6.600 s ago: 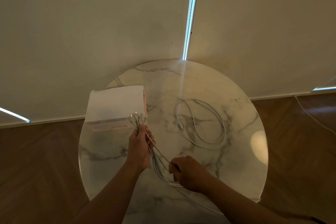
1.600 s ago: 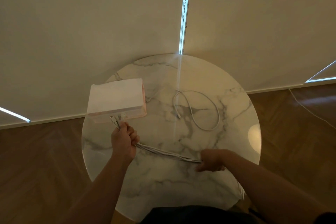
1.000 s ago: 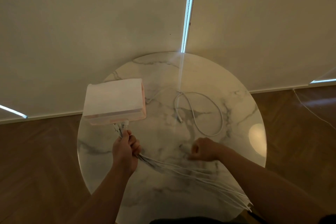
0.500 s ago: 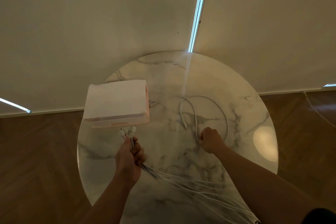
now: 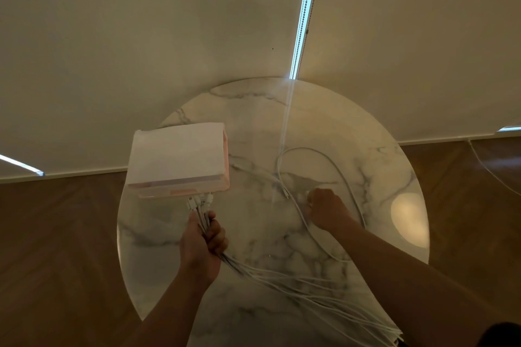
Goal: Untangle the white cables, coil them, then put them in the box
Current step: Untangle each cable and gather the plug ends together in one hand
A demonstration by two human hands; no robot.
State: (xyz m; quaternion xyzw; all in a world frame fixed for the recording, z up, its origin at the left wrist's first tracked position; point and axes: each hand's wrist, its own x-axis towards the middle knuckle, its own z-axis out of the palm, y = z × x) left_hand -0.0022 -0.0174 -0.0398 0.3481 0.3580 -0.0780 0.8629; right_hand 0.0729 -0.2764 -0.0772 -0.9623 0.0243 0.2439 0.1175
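Main risk as we judge it: the left hand (image 5: 203,239) is wrapped tight round the bundle of white cables (image 5: 296,287) near one end only, and the long tails fan out across the table (image 5: 253,121) and spill over its near right edge, so their hanging weight could drag strands out of the fist or re-cross them before coiling. The connector ends (image 5: 198,203) stick up out of the fist, just in front of the box (image 5: 177,158); a forward push could nudge the box, which sits near the left rim of the table. The right hand (image 5: 324,208) is curled in a fist on the table inside the loop of the loose cable (image 5: 332,160); we cannot tell whether it pinches that cable or only rests beside it. If it pulls with a poor grip, the cable likely slides away on the glossy top. Materials: cables are thin, smooth, round and limp, with small hard plugs. The loose cable lies in one open loop, right of centre, well apart from the bundle. The table is round polished marble with grey veins and strong glare, so white strands are hard to pick out. The box is rectangular with a flat white top and pinkish translucent sides; we cannot tell if it is open. Wooden floor (image 5: 56,248) below.
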